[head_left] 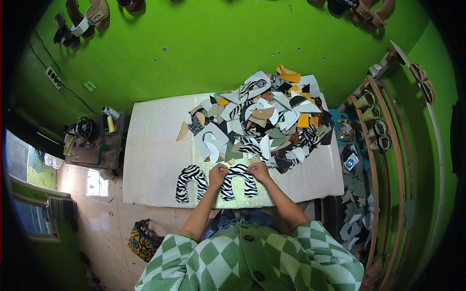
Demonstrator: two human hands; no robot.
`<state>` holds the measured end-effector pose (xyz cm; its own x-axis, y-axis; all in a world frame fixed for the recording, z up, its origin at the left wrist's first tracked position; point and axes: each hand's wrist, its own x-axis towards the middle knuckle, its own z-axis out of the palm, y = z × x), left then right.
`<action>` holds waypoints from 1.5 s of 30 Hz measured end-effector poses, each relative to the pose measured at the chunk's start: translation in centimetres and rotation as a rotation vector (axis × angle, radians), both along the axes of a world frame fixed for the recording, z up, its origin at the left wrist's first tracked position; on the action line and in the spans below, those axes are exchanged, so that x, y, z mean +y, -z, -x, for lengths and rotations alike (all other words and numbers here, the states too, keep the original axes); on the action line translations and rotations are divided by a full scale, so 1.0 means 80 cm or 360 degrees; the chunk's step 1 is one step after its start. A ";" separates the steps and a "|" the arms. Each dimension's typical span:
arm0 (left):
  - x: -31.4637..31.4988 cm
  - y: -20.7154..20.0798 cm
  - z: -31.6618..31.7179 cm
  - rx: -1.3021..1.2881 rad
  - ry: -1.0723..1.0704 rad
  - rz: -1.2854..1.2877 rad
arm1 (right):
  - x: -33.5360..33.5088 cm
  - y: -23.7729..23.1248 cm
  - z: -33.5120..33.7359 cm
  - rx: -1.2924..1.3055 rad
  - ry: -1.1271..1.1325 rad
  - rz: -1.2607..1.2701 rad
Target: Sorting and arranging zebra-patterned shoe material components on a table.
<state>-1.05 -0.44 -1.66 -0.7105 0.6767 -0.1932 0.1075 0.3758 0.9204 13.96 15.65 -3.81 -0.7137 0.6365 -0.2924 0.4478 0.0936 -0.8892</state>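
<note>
A zebra-striped arch-shaped piece of material [238, 170] lies near the table's front edge, its two legs pointing toward me. My left hand [218, 174] is closed at its upper left edge, fingers pinched together. At its upper right edge my right hand [258, 171] pinches it in the same way. The fingertips are small in the picture. Just left of my left hand, a second zebra-striped arch-shaped piece [190, 178] lies flat with nobody touching it. Beyond my hands rises a heap of cut scraps [264, 116] in white, grey, black, tan, yellow and animal prints.
The pale table [155, 140] stands against a green wall. A sewing machine table [90, 157] is at the left, with thread spools. Wooden racks [398, 194] with sandals line the right, beside scraps piled low. A patterned bag [143, 241] sits on the tiled floor.
</note>
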 end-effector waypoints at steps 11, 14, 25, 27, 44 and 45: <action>-0.004 0.017 0.000 0.0113 -0.0179 0.0338 | -0.016 -0.010 0.014 -0.0260 0.0188 -0.0210; -0.003 0.014 0.000 0.0097 -0.0194 0.0359 | -0.014 -0.002 0.013 -0.0261 0.0199 -0.0240; -0.002 0.015 0.005 0.0016 -0.0193 0.0389 | -0.010 -0.001 0.015 -0.0302 0.0134 -0.0247; -0.003 0.019 0.009 -0.0021 -0.0197 0.0366 | -0.010 -0.003 0.016 -0.0333 0.0113 -0.0246; -0.005 0.022 0.007 0.0006 -0.0201 0.0453 | -0.023 -0.012 0.014 -0.0309 0.0192 -0.0216; -0.003 0.013 0.003 0.0106 -0.0169 0.0482 | -0.022 -0.013 0.014 -0.0293 0.0180 -0.0238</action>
<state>-1.32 -0.72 -2.72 -0.7919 0.5170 -0.3249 0.1094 0.6436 0.7575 12.81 13.86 -2.79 -0.5793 0.7550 -0.3072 0.6157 0.1583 -0.7719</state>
